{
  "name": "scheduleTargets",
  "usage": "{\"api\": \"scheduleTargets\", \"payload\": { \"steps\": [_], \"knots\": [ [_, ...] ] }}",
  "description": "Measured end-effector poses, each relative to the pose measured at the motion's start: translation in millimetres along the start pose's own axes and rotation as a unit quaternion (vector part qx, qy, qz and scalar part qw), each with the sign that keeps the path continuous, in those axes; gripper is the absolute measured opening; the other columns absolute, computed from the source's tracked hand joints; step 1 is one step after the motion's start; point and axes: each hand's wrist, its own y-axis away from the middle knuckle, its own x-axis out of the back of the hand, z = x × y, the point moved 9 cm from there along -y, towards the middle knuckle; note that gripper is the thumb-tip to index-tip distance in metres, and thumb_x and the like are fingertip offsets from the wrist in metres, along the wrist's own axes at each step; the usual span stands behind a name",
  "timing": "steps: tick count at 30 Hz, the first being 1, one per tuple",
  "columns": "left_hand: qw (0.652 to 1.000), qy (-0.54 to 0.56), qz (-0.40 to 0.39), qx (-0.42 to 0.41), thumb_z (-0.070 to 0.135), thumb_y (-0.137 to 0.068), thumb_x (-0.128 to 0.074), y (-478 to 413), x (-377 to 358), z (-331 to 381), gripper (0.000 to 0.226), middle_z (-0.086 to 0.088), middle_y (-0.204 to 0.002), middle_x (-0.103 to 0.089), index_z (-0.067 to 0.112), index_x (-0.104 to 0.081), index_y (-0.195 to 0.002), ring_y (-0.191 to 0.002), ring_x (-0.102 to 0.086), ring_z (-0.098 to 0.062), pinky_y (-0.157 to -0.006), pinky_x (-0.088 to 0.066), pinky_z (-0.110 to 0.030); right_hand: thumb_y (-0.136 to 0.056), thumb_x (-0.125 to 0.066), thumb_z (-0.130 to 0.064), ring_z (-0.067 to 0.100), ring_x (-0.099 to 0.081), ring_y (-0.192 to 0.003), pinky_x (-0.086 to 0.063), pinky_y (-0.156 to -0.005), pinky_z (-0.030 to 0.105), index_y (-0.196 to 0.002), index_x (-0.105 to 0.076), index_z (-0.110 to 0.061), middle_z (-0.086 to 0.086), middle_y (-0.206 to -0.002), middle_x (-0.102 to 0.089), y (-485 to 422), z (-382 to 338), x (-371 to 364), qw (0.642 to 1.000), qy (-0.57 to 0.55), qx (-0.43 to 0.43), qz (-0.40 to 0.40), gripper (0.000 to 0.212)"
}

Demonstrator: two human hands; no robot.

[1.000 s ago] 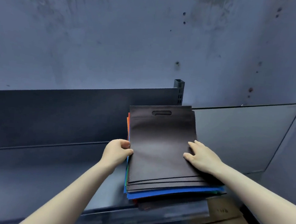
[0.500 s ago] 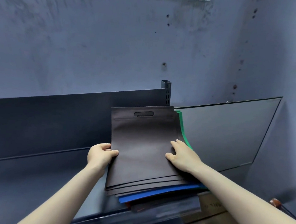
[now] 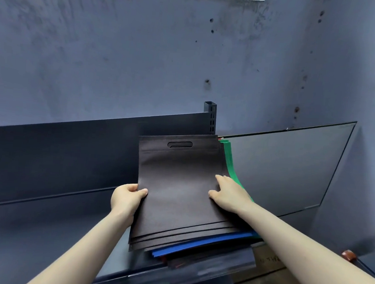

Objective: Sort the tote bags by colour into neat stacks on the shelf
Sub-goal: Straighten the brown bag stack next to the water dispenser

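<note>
Head view, frame centre | your left hand pinches the left edge of the black tote bags | your right hand lies on them, fingers straight | blue tote bag and green tote bag peek out beneath, on the shelf

Room to pass over the shelf left of the stack, as far as the back panel. Closed off far by that panel and the post just behind the stack. Tight on the right: pane standing near the green bags. Flanks of the stack taken by the left hand, gripping its left edge, and the right hand, flat on top. Open above, up the wall.
</note>
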Motion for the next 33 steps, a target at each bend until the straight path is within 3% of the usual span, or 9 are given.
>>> {"api": "scheduleTargets", "payload": {
  "steps": [4, 7, 10, 17, 20, 26, 33],
  "knots": [
    [1.0, 0.001, 0.01, 0.002, 0.008, -0.08, -0.072, -1.1, 3.8, -0.4, 0.011, -0.001, -0.084, -0.073, 0.016, -0.075, -0.088, -0.084, -0.069, -0.021, -0.082, -0.054, -0.034, -0.088, -0.043, -0.028, 0.03, -0.046, -0.121, -0.043, -0.093, 0.039, -0.128, -0.043, -0.013, 0.008, -0.13, -0.045, -1.8, 8.9, 5.9, 0.999, -0.002, -0.03, 0.02, 0.043],
    [1.0, 0.003, 0.007, 0.002, 0.007, -0.08, -0.072, 0.8, 2.4, 0.3, 0.012, 0.001, -0.081, -0.072, 0.019, -0.072, -0.079, -0.081, -0.068, -0.02, -0.08, -0.053, -0.033, -0.089, -0.044, -0.026, 0.028, -0.043, -0.128, -0.042, -0.098, 0.039, -0.132, -0.041, -0.012, 0.008, -0.139, -0.042, -2.1, 3.5, 2.0, 1.0, -0.005, -0.014, 0.01, 0.046],
    [1.0, 0.002, 0.0, 0.01, 0.008, -0.08, -0.073, 1.3, 1.8, -1.4, 0.008, -0.001, -0.082, -0.073, 0.015, -0.074, -0.084, -0.081, -0.069, -0.021, -0.079, -0.054, -0.033, -0.09, -0.043, -0.024, 0.027, -0.039, -0.133, -0.038, -0.103, 0.039, -0.137, -0.038, -0.012, 0.008, -0.145, -0.038, -2.6, -2.4, 2.5, 1.0, -0.022, -0.005, 0.007, 0.049],
    [0.999, 0.0, -0.041, 0.024, 0.007, -0.078, -0.075, 3.8, -5.5, -3.3, 0.008, -0.004, -0.082, -0.075, 0.014, -0.075, -0.083, -0.08, -0.071, -0.024, -0.085, -0.057, -0.042, -0.088, -0.043, -0.022, 0.031, -0.047, -0.124, -0.042, -0.094, 0.038, -0.134, -0.041, -0.013, 0.01, -0.138, -0.045, -5.3, 5.7, 7.0, 0.999, -0.024, -0.044, 0.015, 0.047],
    [0.999, -0.021, -0.026, 0.009, 0.009, -0.078, -0.074, 5.7, -4.5, 1.1, 0.008, -0.001, -0.08, -0.074, 0.016, -0.074, -0.078, -0.08, -0.07, -0.022, -0.084, -0.057, -0.039, -0.088, -0.043, -0.017, 0.03, -0.049, -0.121, -0.044, -0.093, 0.036, -0.136, -0.04, -0.012, 0.011, -0.136, -0.049, -7.1, 0.2, 9.6, 0.997, -0.057, -0.04, 0.013, 0.049],
    [1.0, -0.028, 0.008, 0.006, 0.012, -0.078, -0.076, 3.8, 5.8, 2.7, 0.009, -0.002, -0.076, -0.073, 0.016, -0.072, -0.07, -0.076, -0.068, -0.022, -0.08, -0.055, -0.036, -0.087, -0.047, -0.012, 0.027, -0.042, -0.13, -0.038, -0.103, 0.035, -0.144, -0.034, -0.015, 0.009, -0.144, -0.042, -7.5, 8.4, 12.7, 0.987, -0.154, -0.05, 0.012, 0.058],
    [0.999, 0.012, 0.037, 0.009, 0.014, -0.089, -0.064, -5.5, 20.3, 4.0, 0.013, -0.01, -0.086, -0.072, 0.01, -0.069, -0.078, -0.082, -0.064, -0.027, -0.075, -0.048, -0.034, -0.083, -0.054, -0.013, 0.03, -0.048, -0.124, -0.042, -0.1, 0.037, -0.138, -0.041, -0.012, 0.012, -0.137, -0.049, -13.9, 17.6, 15.2, 0.981, -0.179, -0.063, 0.041, 0.057]
  ]
}}
